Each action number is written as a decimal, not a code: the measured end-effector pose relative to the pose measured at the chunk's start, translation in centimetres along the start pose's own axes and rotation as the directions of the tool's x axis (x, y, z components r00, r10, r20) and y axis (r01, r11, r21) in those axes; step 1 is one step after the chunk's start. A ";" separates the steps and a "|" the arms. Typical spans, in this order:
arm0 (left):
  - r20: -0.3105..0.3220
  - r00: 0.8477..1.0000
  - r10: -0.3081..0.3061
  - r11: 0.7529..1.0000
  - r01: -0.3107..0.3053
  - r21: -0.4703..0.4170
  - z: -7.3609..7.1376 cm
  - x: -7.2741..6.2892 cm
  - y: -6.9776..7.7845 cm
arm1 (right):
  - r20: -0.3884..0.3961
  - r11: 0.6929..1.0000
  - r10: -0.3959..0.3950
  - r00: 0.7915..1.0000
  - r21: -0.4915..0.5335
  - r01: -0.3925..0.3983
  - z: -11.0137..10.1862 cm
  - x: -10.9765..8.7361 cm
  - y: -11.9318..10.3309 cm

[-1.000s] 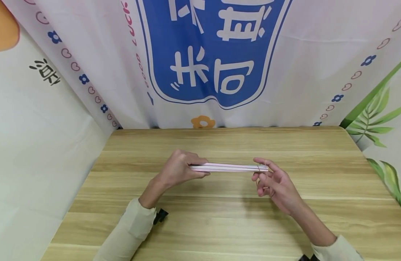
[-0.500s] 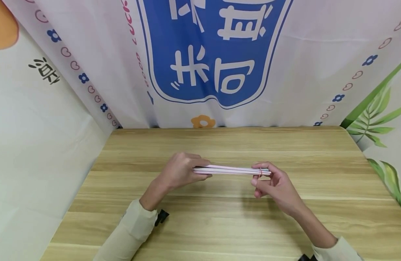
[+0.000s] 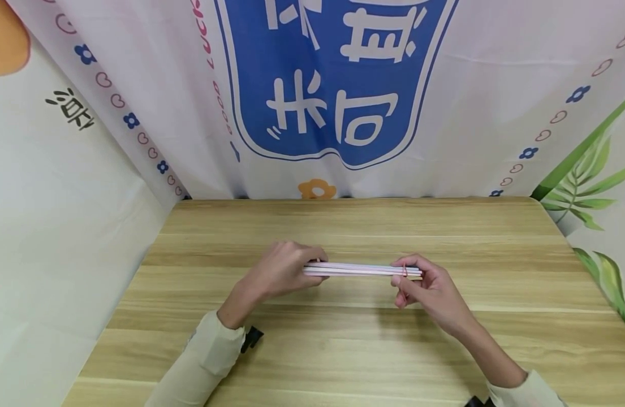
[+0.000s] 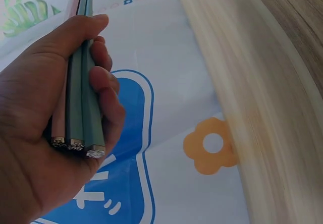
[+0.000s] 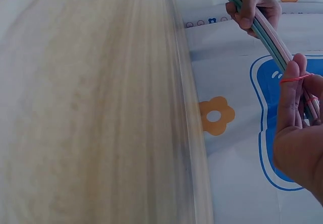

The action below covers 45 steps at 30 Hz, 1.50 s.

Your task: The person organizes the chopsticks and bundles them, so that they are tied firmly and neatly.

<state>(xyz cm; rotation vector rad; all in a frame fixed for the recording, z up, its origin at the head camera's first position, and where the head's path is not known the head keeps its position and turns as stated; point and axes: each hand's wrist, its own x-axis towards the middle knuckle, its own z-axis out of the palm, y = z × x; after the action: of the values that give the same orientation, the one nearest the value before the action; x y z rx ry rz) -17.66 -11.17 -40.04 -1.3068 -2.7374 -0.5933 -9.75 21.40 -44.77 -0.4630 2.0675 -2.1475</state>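
Observation:
A bundle of chopsticks (image 3: 360,269) in pink and green lies level between my hands above the table. My left hand (image 3: 287,268) grips one end, its thumb and fingers curled round the bundle. In the left wrist view the chopsticks (image 4: 76,103) show decorated metallic butts near the palm. At the other end my right hand (image 3: 431,288) pinches the bundle. There a red rubber band (image 3: 405,270) crosses the sticks. From the right wrist, the rubber band (image 5: 293,78) also runs over the right fingers (image 5: 290,95); the far end of the bundle is partly hidden behind them.
A wooden table (image 3: 241,362) spreads beneath both hands. Behind it hangs a white curtain (image 3: 475,141) with a blue printed panel, reaching the table's back edge. Another light cloth (image 3: 63,237) borders the left side, and a leaf print (image 3: 582,186) shows at the right.
My right fingers have drawn in from a looser spread to pinch the bundle's end with the rubber band. The bundle has shifted slightly down and right, along with my left hand.

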 end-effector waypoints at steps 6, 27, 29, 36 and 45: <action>-0.009 1.000 0.023 0.996 -0.024 -0.082 0.2 0.1 0.0 | -0.024 1.000 0.015 1.000 -0.008 -0.015 0.1 0.0 -0.2; -0.095 0.996 0.003 0.989 -0.016 -0.144 -0.4 0.0 0.0 | -0.038 0.999 0.019 0.999 0.028 -0.018 -0.5 0.1 0.0; -0.118 0.993 -0.009 0.990 -0.008 -0.143 -0.5 -0.1 -0.1 | -0.035 1.000 0.007 0.999 0.025 -0.006 -0.5 0.1 0.1; -0.177 0.983 -0.053 0.986 0.024 -0.164 -0.5 -0.2 -0.4 | -0.019 1.000 -0.024 1.000 -0.010 0.023 -0.4 0.1 0.3; -0.166 0.979 -0.118 0.977 0.084 -0.197 -0.4 -0.1 -0.6 | 0.093 0.978 -0.148 0.985 -0.134 0.160 0.5 -0.3 0.7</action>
<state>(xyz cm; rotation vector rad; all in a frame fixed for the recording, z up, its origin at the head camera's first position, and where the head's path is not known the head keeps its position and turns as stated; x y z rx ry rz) -18.09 -11.68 -39.85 -1.0901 -2.6668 -0.9499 -9.44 20.93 -45.54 -0.7385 2.2133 -2.0303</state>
